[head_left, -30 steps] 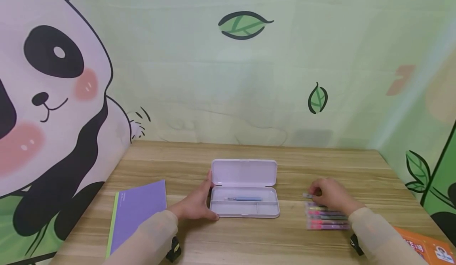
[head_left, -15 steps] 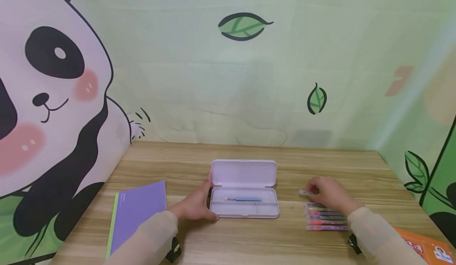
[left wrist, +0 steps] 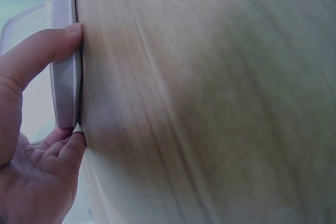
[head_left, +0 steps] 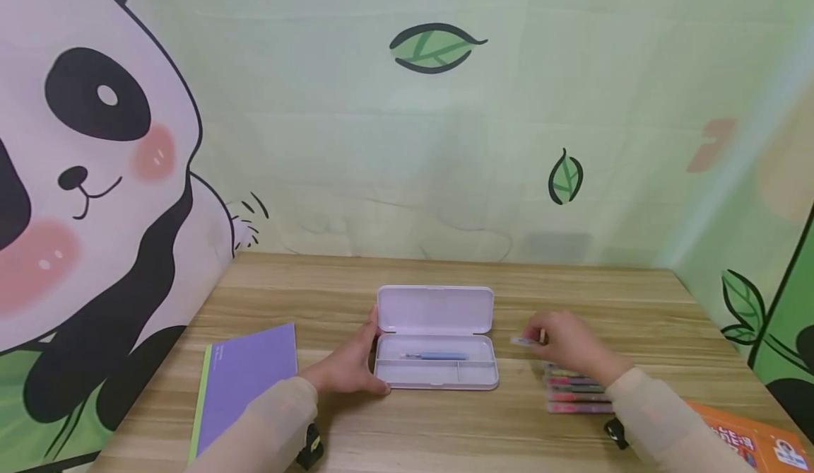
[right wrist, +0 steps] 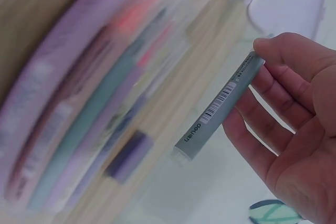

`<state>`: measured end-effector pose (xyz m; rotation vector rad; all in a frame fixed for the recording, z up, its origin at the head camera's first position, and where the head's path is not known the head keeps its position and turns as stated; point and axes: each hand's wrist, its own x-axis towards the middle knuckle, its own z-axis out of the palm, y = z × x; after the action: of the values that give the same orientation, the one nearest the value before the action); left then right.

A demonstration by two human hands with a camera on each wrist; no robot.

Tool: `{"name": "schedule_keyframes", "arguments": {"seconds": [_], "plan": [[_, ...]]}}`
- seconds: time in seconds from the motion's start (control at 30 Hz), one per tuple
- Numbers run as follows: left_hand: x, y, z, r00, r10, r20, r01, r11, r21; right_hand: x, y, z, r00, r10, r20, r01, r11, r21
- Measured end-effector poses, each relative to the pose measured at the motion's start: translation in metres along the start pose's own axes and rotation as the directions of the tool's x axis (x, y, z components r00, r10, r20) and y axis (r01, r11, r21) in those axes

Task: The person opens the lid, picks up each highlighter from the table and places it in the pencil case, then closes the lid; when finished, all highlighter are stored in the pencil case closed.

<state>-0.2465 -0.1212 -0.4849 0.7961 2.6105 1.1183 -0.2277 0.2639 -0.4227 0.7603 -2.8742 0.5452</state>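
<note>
A white pencil case (head_left: 413,374) lies with its lid raised at mid-table, a light blue pen (head_left: 441,355) in its rear compartment. My left hand (head_left: 346,368) grips the case's left end, thumb at the front corner and fingers behind; the left wrist view shows the thumb (left wrist: 55,44) against the side wall. Right of the case, my right hand (head_left: 575,342) pinches a grey-green pen (right wrist: 220,109) with a barcode label between thumb and fingertips. Its clear end points toward the case. Below that hand lie several coloured pens (head_left: 575,397) in a row, partly hidden by the sleeve.
A purple notebook (head_left: 254,370) with a green spine lies at the left, partly under the left forearm. An orange printed packet or book (head_left: 763,441) sits at the front right, beside the right sleeve. A panda-printed backdrop (head_left: 318,141) rises behind the wooden table (head_left: 305,282).
My right hand has moved left toward the pencil case, carrying the grey-green pen away from the row. The left hand and the case have stayed in place.
</note>
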Motion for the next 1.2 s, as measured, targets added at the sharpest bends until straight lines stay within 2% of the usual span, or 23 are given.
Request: {"name": "schedule_keyframes", "arguments": {"seconds": [0.2,0.5,0.7,0.87,1.2], "plan": [[0.001,-0.002,0.000,1.000,0.012,-0.002,-0.012,1.000,-0.008,0.009,-0.016,0.002,0.999,-0.054,-0.005,0.054,0.998,0.024],[0.002,-0.002,0.001,1.000,-0.002,0.005,0.002,1.000,-0.007,0.027,-0.042,0.012,0.997,-0.083,0.004,0.082,0.996,0.040],[0.000,-0.001,0.001,1.000,-0.012,0.011,0.012,1.000,-0.023,0.046,-0.062,0.019,0.992,-0.118,0.034,0.117,0.993,0.024],[0.000,-0.001,0.000,1.000,0.002,0.009,-0.002,0.999,-0.039,0.065,-0.079,0.029,0.984,-0.169,0.047,0.169,0.986,0.005],[0.000,-0.001,0.000,1.000,0.008,0.008,-0.007,1.000,-0.023,0.084,-0.102,0.054,0.986,-0.160,0.052,0.161,0.986,-0.033]]}}
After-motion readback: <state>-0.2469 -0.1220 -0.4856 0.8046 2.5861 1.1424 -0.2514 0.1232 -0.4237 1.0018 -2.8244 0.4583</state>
